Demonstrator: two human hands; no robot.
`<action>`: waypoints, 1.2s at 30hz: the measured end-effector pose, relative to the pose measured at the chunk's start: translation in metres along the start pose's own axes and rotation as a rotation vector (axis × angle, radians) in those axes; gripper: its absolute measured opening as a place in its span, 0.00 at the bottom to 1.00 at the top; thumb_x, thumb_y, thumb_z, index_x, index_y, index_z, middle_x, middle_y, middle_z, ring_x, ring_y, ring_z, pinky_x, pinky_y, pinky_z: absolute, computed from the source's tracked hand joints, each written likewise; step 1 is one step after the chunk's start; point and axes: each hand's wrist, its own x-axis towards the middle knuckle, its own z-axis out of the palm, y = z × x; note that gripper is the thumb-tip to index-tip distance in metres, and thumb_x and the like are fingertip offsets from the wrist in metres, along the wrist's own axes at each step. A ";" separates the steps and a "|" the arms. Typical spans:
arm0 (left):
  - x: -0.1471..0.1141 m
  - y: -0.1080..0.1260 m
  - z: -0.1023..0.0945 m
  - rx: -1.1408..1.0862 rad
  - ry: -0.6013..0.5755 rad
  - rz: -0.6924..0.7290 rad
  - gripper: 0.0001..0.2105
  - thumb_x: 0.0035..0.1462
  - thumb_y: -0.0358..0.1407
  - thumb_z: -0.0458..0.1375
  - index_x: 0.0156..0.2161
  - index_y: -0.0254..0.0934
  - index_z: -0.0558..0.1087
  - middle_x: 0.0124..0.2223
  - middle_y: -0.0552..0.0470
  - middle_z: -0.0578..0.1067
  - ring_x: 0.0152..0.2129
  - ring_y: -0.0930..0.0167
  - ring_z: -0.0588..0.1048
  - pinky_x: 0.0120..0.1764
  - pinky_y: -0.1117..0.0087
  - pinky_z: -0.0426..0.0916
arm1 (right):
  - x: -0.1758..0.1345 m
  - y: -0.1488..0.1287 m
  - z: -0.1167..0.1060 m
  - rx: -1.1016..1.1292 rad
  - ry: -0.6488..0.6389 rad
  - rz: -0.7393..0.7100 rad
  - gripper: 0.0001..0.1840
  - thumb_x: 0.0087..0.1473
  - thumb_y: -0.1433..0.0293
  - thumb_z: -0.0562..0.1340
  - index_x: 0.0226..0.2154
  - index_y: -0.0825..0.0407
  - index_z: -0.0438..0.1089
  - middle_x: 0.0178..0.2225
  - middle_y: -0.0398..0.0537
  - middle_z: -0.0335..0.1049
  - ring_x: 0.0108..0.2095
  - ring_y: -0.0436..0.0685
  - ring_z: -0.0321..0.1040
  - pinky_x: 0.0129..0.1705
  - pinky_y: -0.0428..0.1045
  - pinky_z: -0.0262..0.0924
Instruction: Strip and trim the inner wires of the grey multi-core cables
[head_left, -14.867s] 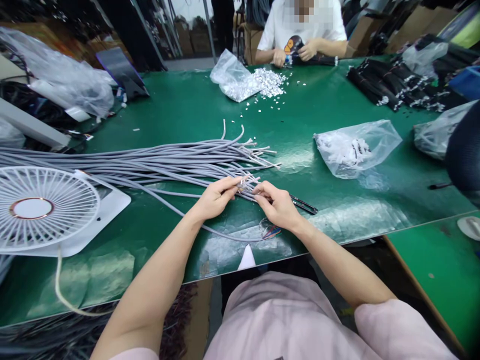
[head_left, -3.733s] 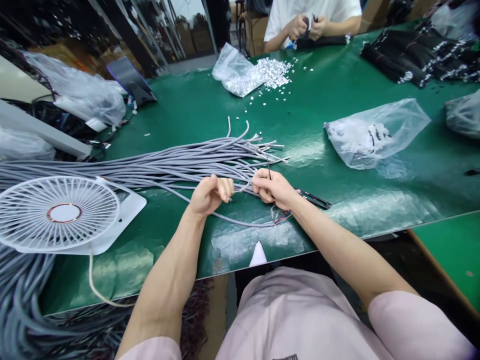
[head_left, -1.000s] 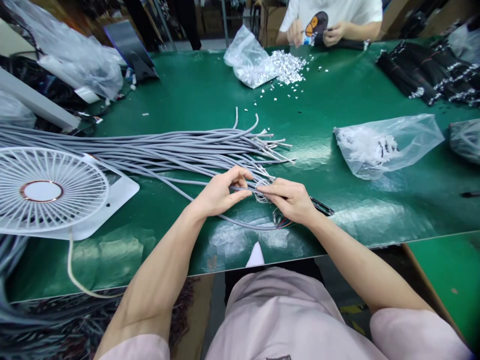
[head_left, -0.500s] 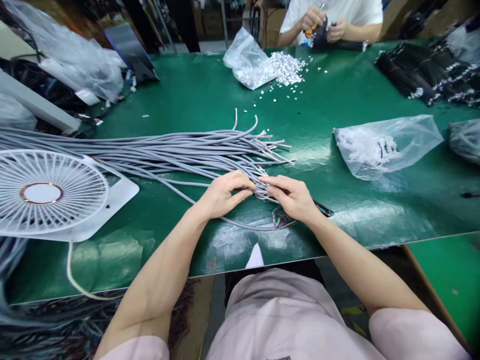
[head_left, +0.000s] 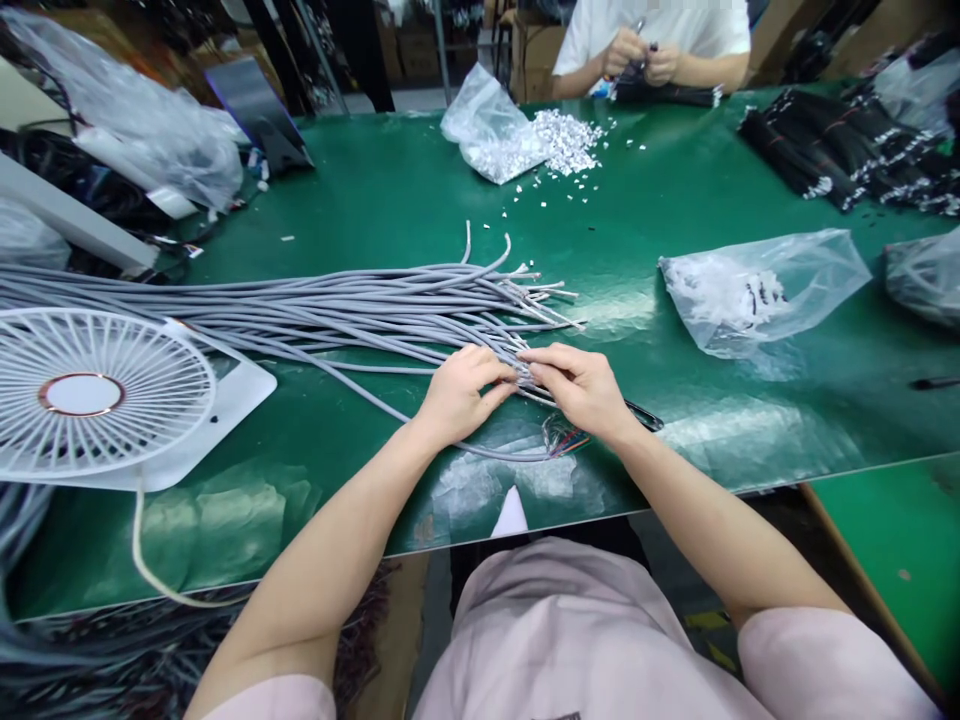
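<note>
A thick bundle of grey cables runs in from the left, its stripped whitish ends fanned out on the green table. At the near side of these ends my left hand is closed, thumb and fingers pinching a grey cable. My right hand pinches the same cable's stripped end just to the right; the fingers hide most of it. Closer to me lies one cable with spread coloured wires. A dark slim tool sticks out from behind my right hand.
A white fan stands at the left. Across the table are a bag of small white pieces, partly spilled, and a co-worker's hands. At right lie a clear bag of white parts and black cable bundles.
My left hand has shifted slightly right, nearer my right hand, which stays about where it was. The co-worker's hands have moved a little. The whole view has shifted slightly.
</note>
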 end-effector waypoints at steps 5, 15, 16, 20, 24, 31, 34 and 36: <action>0.000 0.004 -0.009 -0.251 -0.038 0.006 0.03 0.55 0.32 0.59 0.31 0.35 0.73 0.34 0.50 0.74 0.34 0.71 0.71 0.41 0.68 0.65 | 0.008 0.006 -0.001 0.049 0.039 0.162 0.13 0.52 0.70 0.59 0.36 0.55 0.78 0.28 0.46 0.73 0.26 0.50 0.65 0.29 0.46 0.58; 0.005 -0.012 -0.016 -1.221 0.413 -0.585 0.13 0.41 0.37 0.70 0.28 0.35 0.71 0.28 0.54 0.77 0.22 0.77 0.73 0.29 0.77 0.69 | 0.015 0.011 0.003 0.092 -0.163 0.389 0.14 0.48 0.68 0.60 0.35 0.58 0.77 0.19 0.42 0.65 0.17 0.46 0.56 0.21 0.44 0.50; 0.007 -0.013 -0.016 -1.263 0.454 -0.621 0.14 0.39 0.37 0.71 0.28 0.35 0.71 0.27 0.55 0.77 0.21 0.78 0.73 0.28 0.78 0.69 | 0.015 0.009 0.000 0.095 -0.187 0.410 0.14 0.49 0.68 0.60 0.36 0.58 0.77 0.20 0.42 0.66 0.16 0.45 0.55 0.20 0.44 0.49; 0.010 -0.012 -0.016 -1.294 0.495 -0.669 0.16 0.37 0.36 0.72 0.27 0.34 0.69 0.25 0.56 0.75 0.20 0.80 0.72 0.27 0.79 0.69 | 0.012 0.003 -0.016 0.169 -0.131 0.493 0.14 0.49 0.67 0.62 0.37 0.59 0.74 0.18 0.38 0.60 0.14 0.43 0.48 0.17 0.43 0.42; 0.009 -0.009 -0.016 -1.268 0.472 -0.663 0.15 0.38 0.36 0.71 0.27 0.35 0.69 0.24 0.56 0.74 0.21 0.79 0.72 0.27 0.79 0.69 | 0.018 -0.005 -0.019 0.485 -0.088 0.554 0.25 0.46 0.66 0.66 0.47 0.58 0.66 0.15 0.29 0.50 0.12 0.41 0.39 0.14 0.42 0.33; 0.005 -0.014 -0.018 -1.191 0.341 -0.577 0.14 0.42 0.39 0.69 0.28 0.34 0.71 0.26 0.54 0.74 0.22 0.77 0.71 0.29 0.77 0.68 | 0.038 -0.011 0.013 0.717 -0.289 0.451 0.15 0.44 0.67 0.67 0.34 0.57 0.68 0.23 0.41 0.70 0.10 0.39 0.45 0.11 0.41 0.32; 0.002 -0.019 -0.020 -0.993 0.242 -0.511 0.16 0.40 0.37 0.71 0.34 0.35 0.73 0.32 0.52 0.77 0.30 0.74 0.74 0.34 0.75 0.69 | 0.039 -0.009 0.019 0.743 -0.171 0.433 0.15 0.43 0.63 0.68 0.26 0.56 0.65 0.23 0.41 0.71 0.10 0.39 0.47 0.12 0.40 0.36; 0.001 -0.020 -0.022 -0.820 0.150 -0.500 0.16 0.40 0.37 0.71 0.35 0.34 0.75 0.31 0.52 0.76 0.28 0.74 0.74 0.33 0.75 0.68 | 0.039 -0.005 0.020 0.713 -0.111 0.433 0.16 0.44 0.62 0.68 0.26 0.56 0.64 0.23 0.41 0.71 0.11 0.39 0.48 0.12 0.40 0.37</action>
